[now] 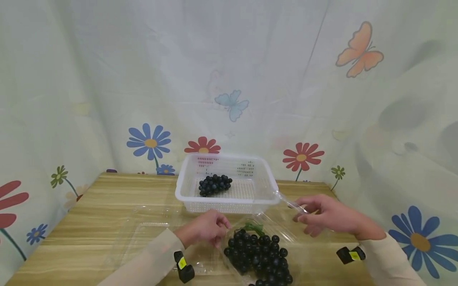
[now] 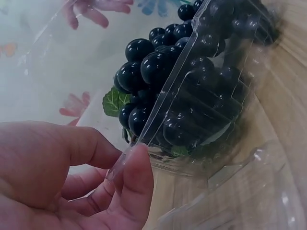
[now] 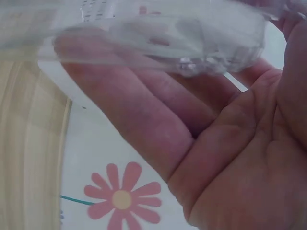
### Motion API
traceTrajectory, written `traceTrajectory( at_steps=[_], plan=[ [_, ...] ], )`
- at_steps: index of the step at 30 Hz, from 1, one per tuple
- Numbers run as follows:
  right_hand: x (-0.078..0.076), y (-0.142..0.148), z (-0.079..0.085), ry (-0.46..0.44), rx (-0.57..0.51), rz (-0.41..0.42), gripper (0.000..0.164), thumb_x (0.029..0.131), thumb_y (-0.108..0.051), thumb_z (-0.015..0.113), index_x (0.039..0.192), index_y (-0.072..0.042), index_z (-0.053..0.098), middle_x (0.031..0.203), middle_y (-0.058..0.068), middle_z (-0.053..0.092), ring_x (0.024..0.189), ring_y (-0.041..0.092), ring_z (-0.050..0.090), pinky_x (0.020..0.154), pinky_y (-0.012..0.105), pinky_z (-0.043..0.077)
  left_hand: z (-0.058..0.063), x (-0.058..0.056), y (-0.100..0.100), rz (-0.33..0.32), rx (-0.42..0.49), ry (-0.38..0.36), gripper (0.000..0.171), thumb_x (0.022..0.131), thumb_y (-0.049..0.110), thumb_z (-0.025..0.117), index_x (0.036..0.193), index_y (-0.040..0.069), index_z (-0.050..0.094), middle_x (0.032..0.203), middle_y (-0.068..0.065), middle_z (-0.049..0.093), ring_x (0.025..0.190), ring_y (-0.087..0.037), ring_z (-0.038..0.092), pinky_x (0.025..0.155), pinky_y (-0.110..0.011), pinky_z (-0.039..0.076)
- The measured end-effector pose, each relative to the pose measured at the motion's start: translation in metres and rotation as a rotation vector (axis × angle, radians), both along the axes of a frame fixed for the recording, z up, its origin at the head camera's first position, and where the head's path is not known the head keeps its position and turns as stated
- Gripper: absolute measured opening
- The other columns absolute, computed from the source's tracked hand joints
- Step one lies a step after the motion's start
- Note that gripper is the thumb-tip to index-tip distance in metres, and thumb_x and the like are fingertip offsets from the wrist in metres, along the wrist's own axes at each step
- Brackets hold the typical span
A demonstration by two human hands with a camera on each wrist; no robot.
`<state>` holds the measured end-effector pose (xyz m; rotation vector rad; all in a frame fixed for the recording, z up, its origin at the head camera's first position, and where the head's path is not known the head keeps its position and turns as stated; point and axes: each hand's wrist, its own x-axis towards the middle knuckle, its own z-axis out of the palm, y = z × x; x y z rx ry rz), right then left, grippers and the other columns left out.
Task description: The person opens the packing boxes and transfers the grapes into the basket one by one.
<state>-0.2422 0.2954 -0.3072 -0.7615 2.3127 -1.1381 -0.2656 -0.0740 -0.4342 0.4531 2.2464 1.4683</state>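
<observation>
A clear plastic clamshell box (image 2: 180,72) holds a big bunch of dark grapes (image 1: 259,254) with a green leaf (image 1: 254,228) at its far end. Between thumb and index finger, my left hand (image 1: 209,228) pinches the box's rim at its left far corner. My right hand (image 1: 327,216) grips the edge of the raised clear lid (image 3: 216,43), thumb on the near side and fingers behind it. The lid stands tilted up, to the right of the grapes. Its exact outline is hard to make out because it is see-through.
Behind the box stands a white perforated basket (image 1: 229,204) with a smaller bunch of dark grapes (image 1: 214,185) inside. Another clear plastic container (image 1: 143,226) lies at left on the wooden table (image 1: 78,238). A flowered curtain (image 1: 179,79) hangs behind the table.
</observation>
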Motion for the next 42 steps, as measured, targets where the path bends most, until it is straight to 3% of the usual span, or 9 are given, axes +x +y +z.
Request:
traceTrajectory(
  at_steps=[4,13,23,28,32,36,39,42],
  plan=[
    [-0.001,0.013,-0.007,-0.05,-0.054,-0.026,0.044,0.105,-0.016,0.056,0.146,0.0,0.049,0.123,0.027,0.07,0.087,0.042,0.075,0.073,0.052,0.063,0.002,-0.003,0.001,-0.005,-0.011,0.026,0.024,0.083,-0.009,0.058,0.105,-0.002,0.068,0.071,-0.006,0.06,0.052,-0.016,0.059,0.052,-0.03,0.057],
    [0.001,0.033,-0.028,-0.128,-0.163,-0.086,0.038,0.108,-0.016,0.05,0.144,-0.006,0.051,0.123,0.014,0.074,0.094,0.053,0.071,0.077,0.057,0.062,0.002,-0.006,0.006,0.05,0.024,0.016,0.03,0.083,-0.01,0.059,0.111,-0.004,0.067,0.078,-0.007,0.061,0.057,-0.017,0.057,0.053,-0.027,0.053],
    [0.011,0.054,-0.051,-0.217,-0.322,-0.127,0.034,0.111,-0.015,0.04,0.14,-0.022,0.057,0.125,0.01,0.074,0.096,0.052,0.072,0.08,0.056,0.061,0.004,-0.009,0.011,0.144,0.073,0.044,0.028,0.088,-0.004,0.062,0.115,-0.006,0.065,0.081,-0.004,0.059,0.058,-0.014,0.055,0.052,-0.023,0.046],
    [0.015,0.063,-0.061,-0.307,-0.38,-0.149,0.034,0.112,-0.017,0.036,0.138,-0.023,0.057,0.126,0.009,0.073,0.1,0.04,0.075,0.086,0.053,0.061,0.005,-0.008,0.014,0.167,0.14,0.026,0.027,0.09,-0.005,0.059,0.116,-0.01,0.062,0.082,-0.003,0.055,0.063,-0.014,0.051,0.055,-0.025,0.044],
    [0.018,0.07,-0.074,-0.368,-0.431,-0.165,0.036,0.112,-0.015,0.033,0.135,-0.025,0.059,0.127,0.008,0.073,0.101,0.036,0.075,0.088,0.049,0.061,0.004,-0.008,0.013,0.177,0.135,0.067,0.027,0.092,-0.003,0.06,0.117,-0.008,0.062,0.086,-0.005,0.057,0.064,-0.014,0.052,0.056,-0.025,0.047],
    [0.021,0.077,-0.084,-0.379,-0.449,-0.182,0.038,0.112,-0.015,0.033,0.135,-0.029,0.06,0.129,0.01,0.072,0.1,0.034,0.076,0.088,0.047,0.061,0.004,-0.005,0.01,0.203,0.098,0.121,0.031,0.091,0.002,0.064,0.121,-0.005,0.061,0.103,-0.012,0.063,0.073,-0.017,0.06,0.063,-0.03,0.055],
    [0.023,0.081,-0.088,-0.386,-0.442,-0.205,0.039,0.112,-0.016,0.033,0.134,-0.031,0.06,0.129,0.01,0.072,0.1,0.035,0.076,0.087,0.047,0.062,0.008,0.003,0.004,0.229,0.033,0.211,0.036,0.089,0.005,0.069,0.122,-0.002,0.058,0.116,-0.018,0.063,0.089,-0.024,0.066,0.073,-0.037,0.059],
    [0.025,0.084,-0.089,-0.39,-0.421,-0.237,0.037,0.112,-0.017,0.035,0.132,-0.032,0.062,0.126,0.009,0.073,0.1,0.034,0.076,0.087,0.047,0.062,0.012,0.015,-0.002,0.265,-0.009,0.288,0.037,0.087,0.006,0.073,0.12,-0.001,0.056,0.118,-0.021,0.062,0.098,-0.027,0.066,0.079,-0.037,0.059]
  ],
)
